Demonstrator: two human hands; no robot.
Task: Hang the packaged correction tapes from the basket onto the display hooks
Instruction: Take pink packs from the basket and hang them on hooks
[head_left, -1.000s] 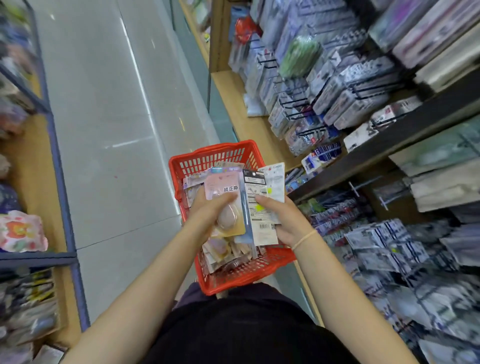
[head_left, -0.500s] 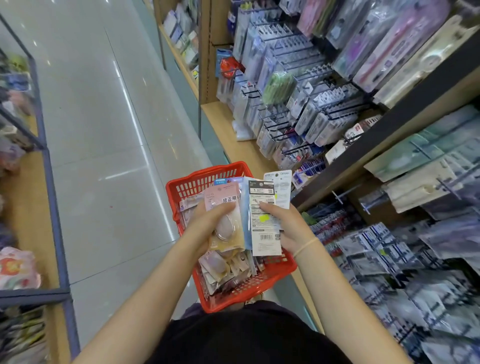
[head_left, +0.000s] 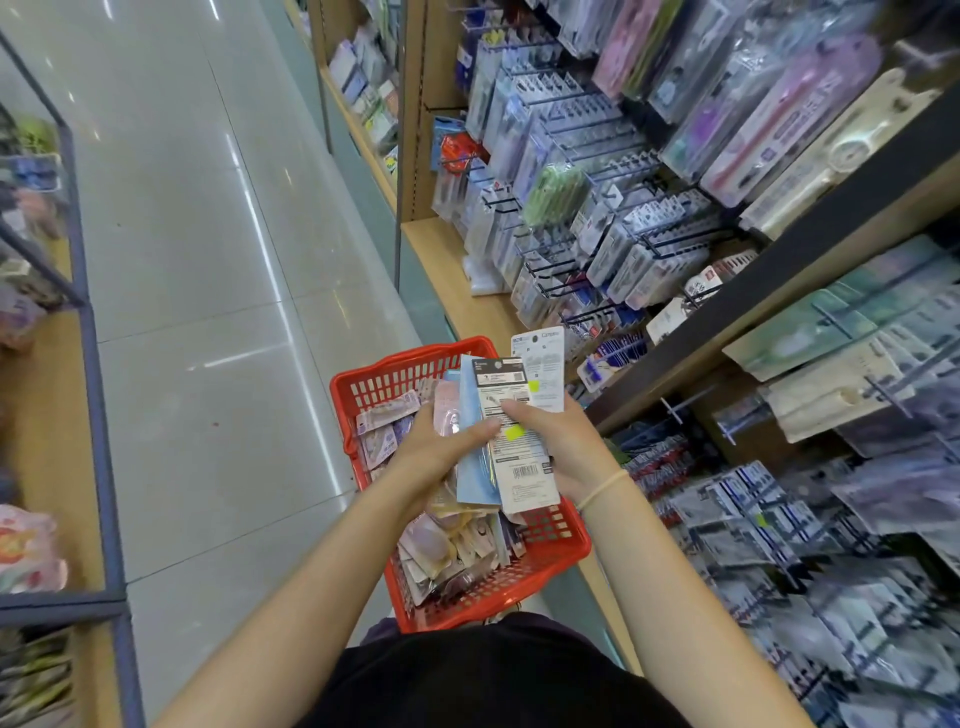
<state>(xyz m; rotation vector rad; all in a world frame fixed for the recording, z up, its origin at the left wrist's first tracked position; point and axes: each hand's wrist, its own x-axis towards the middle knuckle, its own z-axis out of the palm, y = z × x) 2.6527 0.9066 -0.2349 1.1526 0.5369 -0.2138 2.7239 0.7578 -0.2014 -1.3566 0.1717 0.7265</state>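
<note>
So at this point you had a fanned stack of packaged correction tapes (head_left: 511, 441) held up right over the red basket (head_left: 387, 379), both hands on it. Your left hand (head_left: 441, 447) was wrapped around the left side of the stack, thumb pressed across the front of the blue-edged pack, and your right hand (head_left: 558, 441) gripped the right side, fingers curled behind and thumb on the barcode card. Loads more packs (head_left: 447, 545) were lying loose in the basket below. Off to your right, the display hooks (head_left: 587, 208) were already crowded with hanging stock, well apart from the stack. Couldn't read the labels, too blurry.
</note>
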